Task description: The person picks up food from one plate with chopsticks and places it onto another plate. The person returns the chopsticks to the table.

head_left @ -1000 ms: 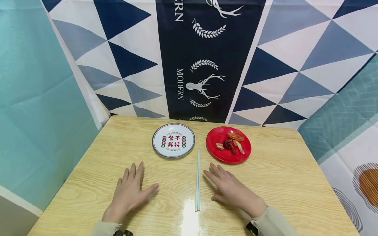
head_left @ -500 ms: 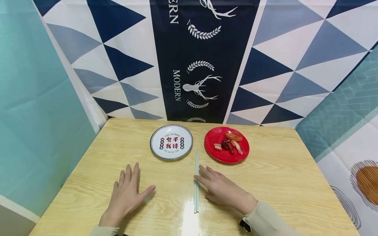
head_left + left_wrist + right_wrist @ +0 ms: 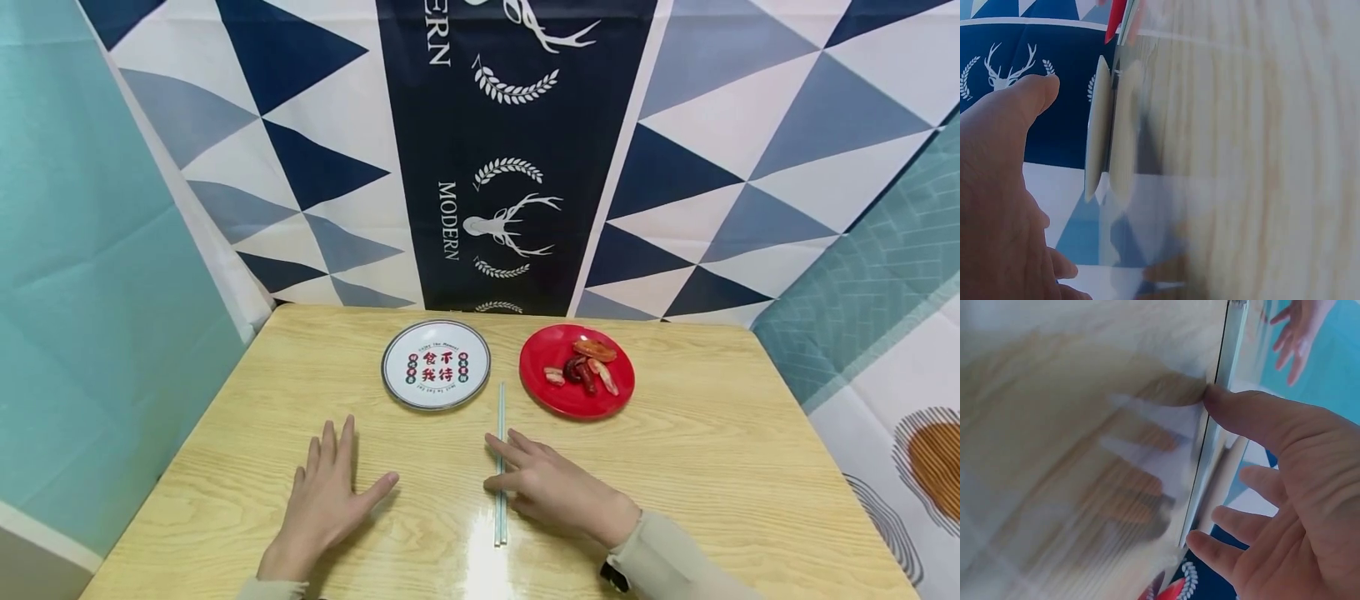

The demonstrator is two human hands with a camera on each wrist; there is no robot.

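Two pale green chopsticks (image 3: 498, 527) lie side by side on the wooden table. My right hand (image 3: 558, 492) is over them, fingers spread and slightly bent; in the right wrist view, the thumb of this hand (image 3: 1291, 481) touches a chopstick (image 3: 1229, 350) while the other fingertips are close to its side. My left hand (image 3: 322, 504) is low over the table to the left, thumb and fingers spread, holding nothing. Behind the chopsticks are a white plate (image 3: 437, 397) with red characters and, to its right, a red plate (image 3: 543, 346) bearing several food pieces (image 3: 588, 375).
A patterned cloth (image 3: 315, 158) with triangles and deer prints hangs behind the table's back edge. Teal cloth (image 3: 112, 275) lines the left side, and more patterned fabric (image 3: 900, 358) is at the right.
My right hand has moved left from beside the chopsticks to over them, its fingers and thumb now reaching across. My left hand stays spread in much the same place. The head view has shifted slightly.
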